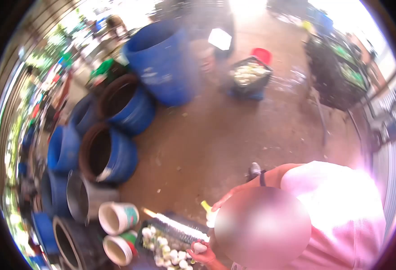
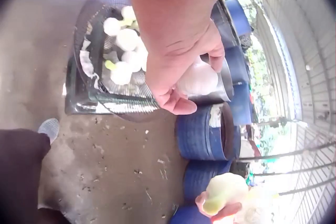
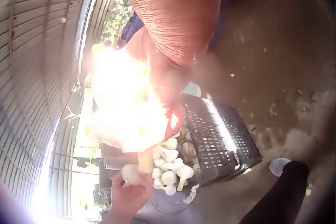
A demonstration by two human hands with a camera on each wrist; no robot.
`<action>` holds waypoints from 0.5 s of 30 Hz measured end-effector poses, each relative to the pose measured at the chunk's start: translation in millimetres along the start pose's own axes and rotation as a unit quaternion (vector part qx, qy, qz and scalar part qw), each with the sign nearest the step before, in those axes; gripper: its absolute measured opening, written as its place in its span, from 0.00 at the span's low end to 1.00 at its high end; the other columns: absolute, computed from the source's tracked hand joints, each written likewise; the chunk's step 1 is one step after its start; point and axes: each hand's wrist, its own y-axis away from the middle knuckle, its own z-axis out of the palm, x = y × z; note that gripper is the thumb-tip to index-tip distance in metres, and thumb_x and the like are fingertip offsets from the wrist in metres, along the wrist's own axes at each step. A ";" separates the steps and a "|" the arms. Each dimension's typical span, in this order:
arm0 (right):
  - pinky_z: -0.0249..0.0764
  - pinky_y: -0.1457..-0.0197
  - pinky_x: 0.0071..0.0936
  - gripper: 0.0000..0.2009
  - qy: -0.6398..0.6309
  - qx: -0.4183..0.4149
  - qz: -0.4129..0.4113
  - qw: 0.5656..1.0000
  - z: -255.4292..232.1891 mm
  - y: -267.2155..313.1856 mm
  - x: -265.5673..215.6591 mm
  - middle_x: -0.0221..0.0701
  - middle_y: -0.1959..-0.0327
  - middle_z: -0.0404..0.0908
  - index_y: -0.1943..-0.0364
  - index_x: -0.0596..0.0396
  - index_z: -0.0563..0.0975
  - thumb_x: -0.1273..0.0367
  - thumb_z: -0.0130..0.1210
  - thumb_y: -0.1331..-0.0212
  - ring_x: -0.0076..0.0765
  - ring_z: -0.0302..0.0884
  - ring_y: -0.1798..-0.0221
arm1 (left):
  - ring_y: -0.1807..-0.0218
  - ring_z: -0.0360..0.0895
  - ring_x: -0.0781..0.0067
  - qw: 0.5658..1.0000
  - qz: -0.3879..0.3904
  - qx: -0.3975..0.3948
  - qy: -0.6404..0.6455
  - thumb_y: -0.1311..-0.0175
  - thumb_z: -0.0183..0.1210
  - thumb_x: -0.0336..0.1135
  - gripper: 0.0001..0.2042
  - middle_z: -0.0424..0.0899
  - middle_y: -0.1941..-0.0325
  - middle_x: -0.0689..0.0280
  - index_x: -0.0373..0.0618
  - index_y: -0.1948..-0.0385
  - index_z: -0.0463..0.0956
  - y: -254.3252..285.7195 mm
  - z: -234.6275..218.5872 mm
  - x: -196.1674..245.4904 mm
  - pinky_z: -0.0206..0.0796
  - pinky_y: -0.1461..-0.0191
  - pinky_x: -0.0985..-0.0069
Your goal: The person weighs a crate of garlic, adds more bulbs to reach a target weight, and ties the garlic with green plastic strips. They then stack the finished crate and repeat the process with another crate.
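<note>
My left hand [image 2: 181,71] curls thumb and fingers round a pale, ribbed garlic bulb [image 2: 198,78]; in the head view this hand is low, beside a dark crate [image 1: 180,227] of white bulbs. My right hand [image 1: 227,198] grips another garlic bulb [image 2: 227,188] by its yellow-green stem end, seen at the lower right of the left wrist view. Strong glare whites out most of that bulb in the right wrist view, with a pale stem [image 3: 145,162] pointing down from it. Several white garlic bulbs [image 2: 126,40] lie in a mesh basket [image 2: 84,22] below my left forearm.
Blue barrels [image 1: 159,67] and a grey drum [image 1: 83,198] line the left side. Two white buckets [image 1: 117,218] stand beside the crate. Farther off on the brown floor are a crate of pale pieces [image 1: 250,73], a red bucket [image 1: 261,56] and a dark table [image 1: 333,76].
</note>
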 end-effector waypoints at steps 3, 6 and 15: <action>0.64 0.49 0.63 0.25 0.013 0.034 -0.053 0.998 -11.7 103.7 -7.5 0.35 0.51 0.73 0.49 0.46 0.69 0.48 0.55 0.46 0.45 0.67 0.44 | 0.72 0.74 0.65 0.989 -0.089 -0.014 -0.117 0.40 0.49 0.49 0.16 0.78 0.71 0.61 0.47 0.62 0.74 -27.8 59.1 -81.9 0.68 0.70 0.70; 0.69 0.52 0.61 0.24 0.008 0.076 -0.124 0.989 -24.4 203.5 -9.4 0.35 0.51 0.74 0.49 0.47 0.69 0.50 0.55 0.46 0.45 0.72 0.48 | 0.72 0.75 0.61 0.969 -0.159 -0.014 -0.190 0.43 0.51 0.42 0.13 0.79 0.68 0.55 0.48 0.60 0.74 -32.2 144.1 -151.5 0.69 0.71 0.68; 0.73 0.56 0.56 0.26 0.013 0.344 -0.368 0.864 -44.9 500.8 -20.2 0.33 0.52 0.72 0.46 0.40 0.64 0.51 0.58 0.47 0.42 0.73 0.50 | 0.73 0.77 0.61 0.894 -0.195 -0.204 -0.347 0.39 0.51 0.39 0.11 0.80 0.68 0.55 0.48 0.59 0.73 -76.3 371.0 -317.7 0.72 0.74 0.69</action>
